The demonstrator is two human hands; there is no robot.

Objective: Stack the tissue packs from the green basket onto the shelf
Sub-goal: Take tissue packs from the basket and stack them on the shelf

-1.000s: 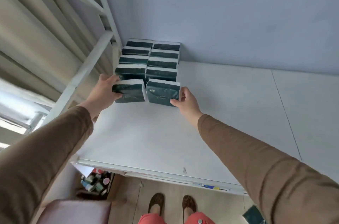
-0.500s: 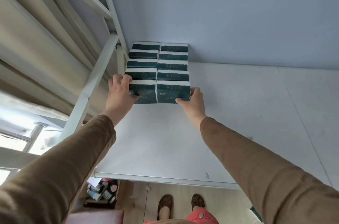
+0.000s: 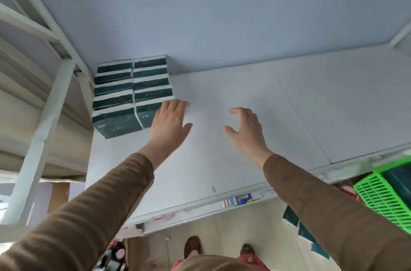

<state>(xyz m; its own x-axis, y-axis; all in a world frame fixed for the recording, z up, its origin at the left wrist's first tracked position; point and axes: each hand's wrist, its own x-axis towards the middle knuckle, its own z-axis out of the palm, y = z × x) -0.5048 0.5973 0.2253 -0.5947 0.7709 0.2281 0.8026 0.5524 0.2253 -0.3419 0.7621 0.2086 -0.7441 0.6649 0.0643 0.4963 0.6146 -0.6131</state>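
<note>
Dark green tissue packs (image 3: 131, 88) with white edges stand in two columns in the back left corner of the white shelf (image 3: 222, 159), against the wall. The two nearest packs (image 3: 117, 123) sit at the front of the rows. My left hand (image 3: 170, 123) hovers flat with fingers spread, overlapping the right front pack's edge; whether it touches is unclear. My right hand (image 3: 243, 129) is open over bare shelf, to the right of the packs, holding nothing. The green basket (image 3: 382, 193) shows at the lower right edge, with dark packs inside it.
A white metal frame with posts and rails (image 3: 42, 137) rises at the left of the shelf. The pale blue wall (image 3: 222, 15) backs it. A few more tissue packs (image 3: 300, 226) lie below the shelf by my right sleeve. My feet are on the wooden floor (image 3: 222, 230).
Both hands have let go of the two front packs, which now rest in the rows. My hands have shifted right and opened. The view has swung right, bringing the green basket into sight.
</note>
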